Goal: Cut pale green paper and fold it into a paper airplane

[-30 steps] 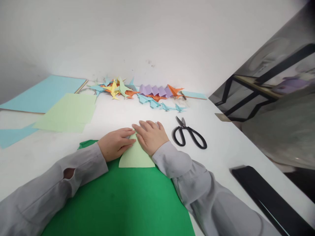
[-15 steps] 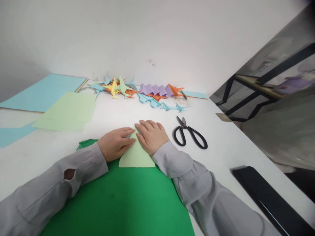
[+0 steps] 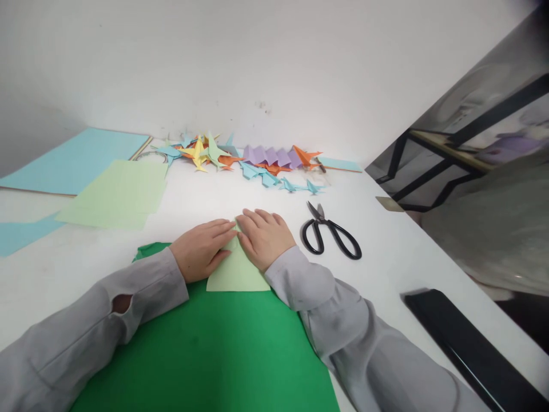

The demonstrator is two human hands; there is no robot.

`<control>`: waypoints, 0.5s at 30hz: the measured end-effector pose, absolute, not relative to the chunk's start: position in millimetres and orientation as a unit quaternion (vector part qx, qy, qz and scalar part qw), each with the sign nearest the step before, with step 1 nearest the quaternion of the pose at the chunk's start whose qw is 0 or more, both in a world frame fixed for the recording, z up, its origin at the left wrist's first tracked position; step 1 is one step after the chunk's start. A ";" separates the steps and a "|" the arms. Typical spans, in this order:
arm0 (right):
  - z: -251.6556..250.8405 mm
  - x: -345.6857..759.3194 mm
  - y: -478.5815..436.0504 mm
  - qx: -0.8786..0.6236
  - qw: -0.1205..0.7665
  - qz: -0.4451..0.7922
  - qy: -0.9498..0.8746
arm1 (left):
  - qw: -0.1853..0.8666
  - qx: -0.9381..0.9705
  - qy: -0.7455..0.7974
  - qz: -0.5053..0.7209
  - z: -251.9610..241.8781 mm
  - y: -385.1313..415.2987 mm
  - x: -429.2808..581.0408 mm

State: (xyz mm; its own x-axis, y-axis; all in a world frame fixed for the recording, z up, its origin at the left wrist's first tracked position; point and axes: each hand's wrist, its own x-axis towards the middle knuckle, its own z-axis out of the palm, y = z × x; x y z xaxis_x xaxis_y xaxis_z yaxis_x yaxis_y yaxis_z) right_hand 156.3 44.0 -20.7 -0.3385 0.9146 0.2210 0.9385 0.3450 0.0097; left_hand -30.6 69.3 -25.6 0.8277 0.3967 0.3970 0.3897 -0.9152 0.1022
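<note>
A pale green folded paper (image 3: 237, 272), triangular in outline, lies on a dark green sheet (image 3: 206, 349) on the white table. My left hand (image 3: 201, 249) lies flat on its left side with the fingers stretched out and pressing down. My right hand (image 3: 263, 236) rests on its right side, fingers together and extended, pressing near the top point. The fingertips of both hands meet at the paper's upper tip. Grey sleeves cover both forearms.
Black scissors (image 3: 331, 236) lie just right of my right hand. Several folded paper shapes (image 3: 253, 161) in blue, yellow, orange and purple sit along the wall. Light green sheets (image 3: 115, 194) and blue sheets (image 3: 72, 163) lie at left. A black flat object (image 3: 467, 349) lies at lower right.
My left fingers have slid a little up and right toward the paper's tip. The right hand has barely shifted. The paper stays in place.
</note>
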 end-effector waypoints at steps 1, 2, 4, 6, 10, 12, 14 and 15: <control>-20.4 156.4 43.8 -0.566 0.088 -0.071 -0.817 | 0.012 0.956 0.213 0.203 -25.9 69.2 -30.7; -20.0 156.3 43.5 -0.564 0.086 -0.075 -0.818 | 0.013 0.956 0.218 0.198 -26.1 69.1 -30.7; -18.5 155.9 42.8 -0.561 0.080 -0.083 -0.820 | 0.009 0.957 0.219 0.191 -26.1 68.9 -30.5; -16.2 154.7 41.9 -0.563 0.068 -0.088 -0.819 | 0.001 0.958 0.221 0.186 -25.5 68.7 -30.0; -9.5 150.7 39.9 -0.566 0.037 -0.100 -0.817 | -0.006 0.959 0.220 0.178 -24.4 68.5 -29.1; -6.0 149.0 38.9 -0.567 0.021 -0.108 -0.817 | -0.008 0.960 0.216 0.175 -24.2 68.5 -28.8; -3.3 147.9 38.0 -0.568 0.009 -0.111 -0.815 | -0.007 0.961 0.214 0.173 -24.1 68.7 -28.6; -2.4 147.6 37.7 -0.570 0.006 -0.111 -0.814 | -0.005 0.961 0.214 0.173 -24.1 68.7 -28.5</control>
